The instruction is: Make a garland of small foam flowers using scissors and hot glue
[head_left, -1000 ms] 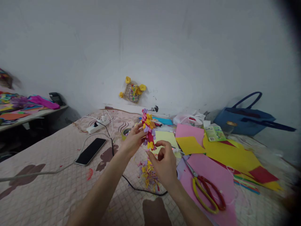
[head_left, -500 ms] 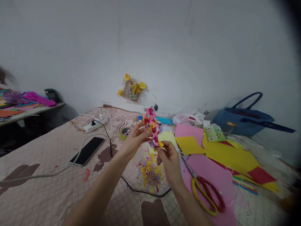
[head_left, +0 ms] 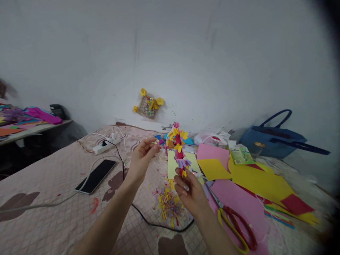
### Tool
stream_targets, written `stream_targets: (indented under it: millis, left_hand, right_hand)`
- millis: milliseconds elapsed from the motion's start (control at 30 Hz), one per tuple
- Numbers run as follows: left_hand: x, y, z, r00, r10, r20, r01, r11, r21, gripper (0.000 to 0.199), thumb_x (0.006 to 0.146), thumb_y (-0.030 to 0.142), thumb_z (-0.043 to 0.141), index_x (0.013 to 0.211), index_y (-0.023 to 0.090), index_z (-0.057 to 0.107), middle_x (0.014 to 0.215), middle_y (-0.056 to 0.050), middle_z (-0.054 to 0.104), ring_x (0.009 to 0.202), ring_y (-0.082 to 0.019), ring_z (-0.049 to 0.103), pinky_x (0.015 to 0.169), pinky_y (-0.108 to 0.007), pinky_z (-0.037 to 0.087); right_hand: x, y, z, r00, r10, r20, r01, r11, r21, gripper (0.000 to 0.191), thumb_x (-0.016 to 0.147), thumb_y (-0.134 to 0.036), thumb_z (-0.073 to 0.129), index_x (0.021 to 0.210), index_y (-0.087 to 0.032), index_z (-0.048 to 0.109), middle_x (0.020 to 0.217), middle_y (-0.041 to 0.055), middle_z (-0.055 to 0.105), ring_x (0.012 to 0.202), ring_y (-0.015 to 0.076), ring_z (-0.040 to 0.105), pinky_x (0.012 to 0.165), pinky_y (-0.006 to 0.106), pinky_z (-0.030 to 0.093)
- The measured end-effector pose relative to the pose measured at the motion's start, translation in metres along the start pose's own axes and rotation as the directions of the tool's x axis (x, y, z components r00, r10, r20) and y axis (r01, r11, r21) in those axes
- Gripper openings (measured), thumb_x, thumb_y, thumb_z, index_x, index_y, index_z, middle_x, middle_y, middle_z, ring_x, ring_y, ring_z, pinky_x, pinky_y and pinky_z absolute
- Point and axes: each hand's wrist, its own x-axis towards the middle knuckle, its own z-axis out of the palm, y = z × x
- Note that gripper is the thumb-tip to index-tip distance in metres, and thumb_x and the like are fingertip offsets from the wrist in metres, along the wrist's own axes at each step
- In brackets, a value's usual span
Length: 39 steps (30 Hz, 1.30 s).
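My right hand pinches the lower end of an upright red paper strip decoration, set along its length with small yellow, pink and lilac butterfly-like cutouts. To its left, my left hand is raised apart from the decoration, thumb and fingers drawn together. Whatever lies between those fingertips is too small to make out. Below both hands, a heap of yellow, pink and lilac paper snippets lies on the cloth. A pale yellow sheet rests behind the decoration.
Scissors with red and yellow handles lie on pink paper at right. Yellow sheets and a blue bag are beyond. On the left are a phone, a power strip and cables across the cloth.
My left hand has come off the decoration and moved left. The decoration now stands more upright and turned in my right hand, showing more yellow cutouts. The view has shifted slightly.
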Motion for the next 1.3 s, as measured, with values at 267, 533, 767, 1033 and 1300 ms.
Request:
stream_targets:
  millis: [267,533,767,1033,1300]
  left_hand:
    - [-0.004,0.001,0.004,0.994,0.086,-0.07,-0.082,0.995,0.057,0.016,0.072,0.024,0.068,0.086,0.018,0.064,0.079,-0.001,0.063,0.073,-0.012,0.056,0.066,-0.021,0.04]
    - [-0.027,0.011,0.02,0.955,0.261,0.143,-0.297,0.859,0.417,0.01,0.078,0.026,0.063,0.08,0.02,0.071,0.075,-0.003,0.063,0.067,-0.015,0.05,0.062,-0.025,0.037]
    - [-0.024,0.004,0.019,0.963,0.215,0.162,-0.264,0.872,0.412,0.008,0.073,0.023,0.067,0.08,0.021,0.071,0.069,-0.003,0.06,0.062,-0.015,0.047,0.061,-0.026,0.035]
    - [-0.025,0.008,0.019,0.941,0.302,0.154,-0.339,0.861,0.378,0.013,0.08,0.021,0.059,0.067,0.02,0.062,0.068,-0.002,0.055,0.066,-0.016,0.046,0.063,-0.026,0.032]
    - [-0.015,0.013,0.007,0.965,0.255,-0.065,-0.249,0.964,0.095,0.011,0.084,0.029,0.057,0.077,0.02,0.055,0.08,0.0,0.055,0.074,-0.013,0.049,0.067,-0.023,0.037]
  right_hand:
    - [0.0,0.001,0.0,1.0,0.012,-0.006,-0.012,1.0,0.006,0.019,0.068,-0.026,0.073,0.074,-0.018,0.056,0.072,-0.0025,0.06,0.04,0.0014,0.023,0.033,0.011,0.022]
    - [-0.001,0.006,-0.001,0.999,-0.049,0.015,0.05,0.996,-0.077,0.021,0.07,-0.028,0.071,0.074,-0.02,0.052,0.068,-0.0056,0.052,0.041,0.003,0.023,0.034,0.013,0.022]
    - [-0.001,0.01,0.0,0.998,-0.055,-0.008,0.054,0.994,-0.09,0.026,0.067,-0.027,0.073,0.069,-0.021,0.048,0.057,-0.0085,0.041,0.041,0.0044,0.022,0.034,0.014,0.021]
    - [-0.002,0.008,0.003,1.0,0.004,-0.019,-0.004,1.0,-0.005,0.023,0.065,-0.026,0.075,0.071,-0.018,0.055,0.071,-0.0038,0.057,0.041,0.0011,0.022,0.033,0.011,0.021]
    - [0.002,0.001,-0.001,0.999,-0.006,-0.044,0.008,0.998,0.06,0.016,0.066,-0.021,0.072,0.072,-0.018,0.058,0.071,-0.0025,0.059,0.04,0.002,0.019,0.031,0.011,0.022]
